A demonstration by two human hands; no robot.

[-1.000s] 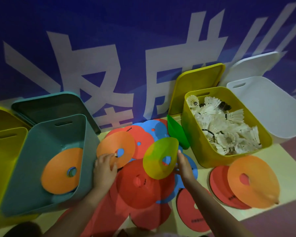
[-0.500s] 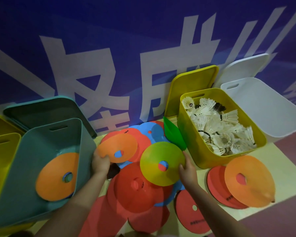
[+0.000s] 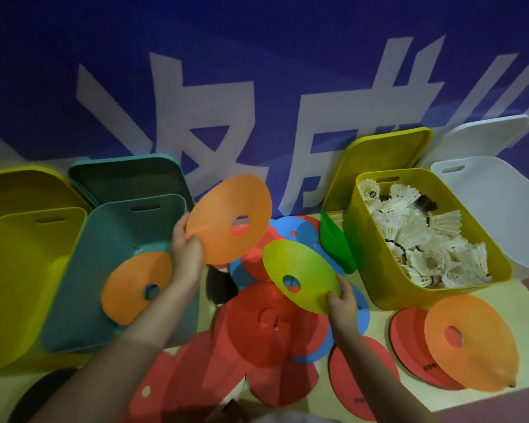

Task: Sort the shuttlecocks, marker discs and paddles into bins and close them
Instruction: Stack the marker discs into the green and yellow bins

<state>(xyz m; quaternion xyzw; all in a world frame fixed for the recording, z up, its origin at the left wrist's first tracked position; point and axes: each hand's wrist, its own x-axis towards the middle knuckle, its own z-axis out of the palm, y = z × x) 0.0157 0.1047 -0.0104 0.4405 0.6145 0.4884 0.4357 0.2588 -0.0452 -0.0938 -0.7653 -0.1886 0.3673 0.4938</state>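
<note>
While the left hand (image 3: 185, 254) grips an orange disc (image 3: 229, 219) by its edge above the teal bin (image 3: 83, 270), the right hand (image 3: 342, 300) pinches a yellow-green disc (image 3: 300, 274) over the pile of red and blue discs (image 3: 266, 328). One orange disc (image 3: 132, 288) lies inside the teal bin. Shuttlecocks (image 3: 422, 239) fill the yellow bin (image 3: 376, 282) on the right (lid (image 3: 376, 166) propped behind it). Another orange disc (image 3: 471, 343) sits by that bin.
</note>
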